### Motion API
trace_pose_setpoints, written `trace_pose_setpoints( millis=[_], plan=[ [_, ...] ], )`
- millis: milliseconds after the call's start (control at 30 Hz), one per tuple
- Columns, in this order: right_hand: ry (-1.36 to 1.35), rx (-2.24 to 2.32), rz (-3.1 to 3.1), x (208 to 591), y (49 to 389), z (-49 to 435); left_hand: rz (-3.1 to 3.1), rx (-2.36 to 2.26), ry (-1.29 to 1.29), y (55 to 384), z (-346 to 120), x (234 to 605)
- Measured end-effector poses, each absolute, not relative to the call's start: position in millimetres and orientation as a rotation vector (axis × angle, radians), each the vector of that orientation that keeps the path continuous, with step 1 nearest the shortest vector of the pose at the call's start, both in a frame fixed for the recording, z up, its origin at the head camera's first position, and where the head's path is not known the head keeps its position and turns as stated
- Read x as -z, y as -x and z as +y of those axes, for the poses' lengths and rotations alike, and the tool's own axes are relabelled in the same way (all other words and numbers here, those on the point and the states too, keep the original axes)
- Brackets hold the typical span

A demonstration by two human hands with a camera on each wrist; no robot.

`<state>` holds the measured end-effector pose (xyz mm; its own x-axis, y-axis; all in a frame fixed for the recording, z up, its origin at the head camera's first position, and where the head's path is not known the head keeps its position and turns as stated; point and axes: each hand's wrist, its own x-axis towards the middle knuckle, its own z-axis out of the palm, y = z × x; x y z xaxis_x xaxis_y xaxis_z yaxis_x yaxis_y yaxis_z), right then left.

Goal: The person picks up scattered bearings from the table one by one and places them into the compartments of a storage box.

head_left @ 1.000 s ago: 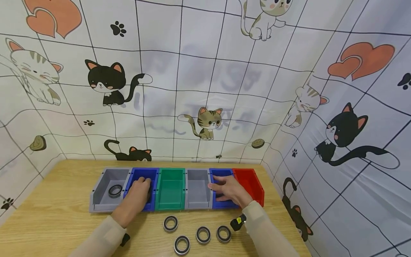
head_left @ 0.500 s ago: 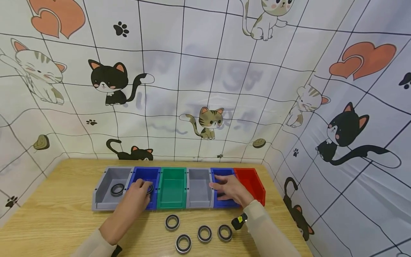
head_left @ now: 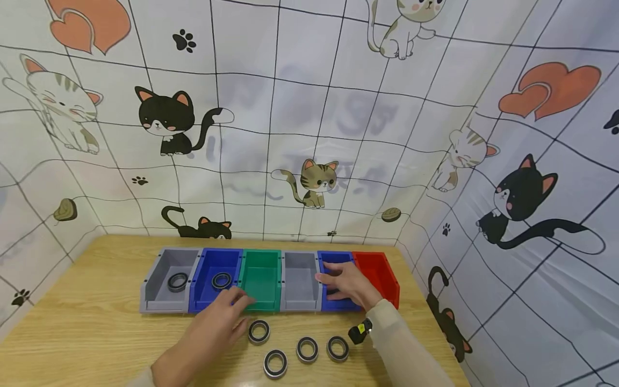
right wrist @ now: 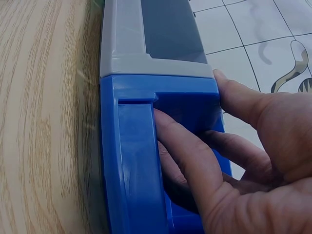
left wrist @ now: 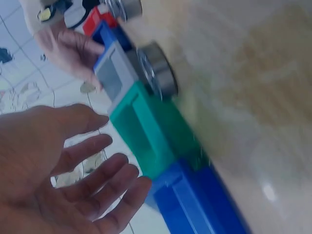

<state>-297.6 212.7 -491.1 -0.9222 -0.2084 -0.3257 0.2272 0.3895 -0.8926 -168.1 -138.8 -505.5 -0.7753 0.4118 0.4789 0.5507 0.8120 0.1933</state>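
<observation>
The left hand (head_left: 222, 318) hovers near the green bin's (head_left: 261, 269) front, fingers loosely apart and empty. The right hand (head_left: 355, 282) reaches into the right blue bin (head_left: 333, 257) beyond the green bin's grey neighbour — fingers spread, a fingertip on the rim, perhaps steadying it. Four bearings (head_left: 259, 342) lie flat before the green bin, likely for easy reach; two other bearings (head_left: 214, 281) sit in separate bins leftward.

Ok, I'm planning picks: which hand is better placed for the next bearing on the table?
Probably the left hand: it looks empty and is close to a bearing, while the right hand reaches into a blue bin.
</observation>
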Motion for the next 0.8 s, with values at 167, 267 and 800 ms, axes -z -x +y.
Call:
trace_pose_setpoints(
  millis=[167,267,800],
  plan=[
    [-0.003,1.549,2.27,490.6,298.3,212.3,-2.677,0.49,0.87,165.9,-129.2,510.1],
    [0.0,1.547,2.271,490.2,298.5,212.7,-2.743,0.528,0.928,165.5,-125.1,512.3],
    [-0.035,1.53,2.276,490.5,297.5,211.2,-2.824,0.558,1.057,169.7,-119.6,516.5]
  ],
)
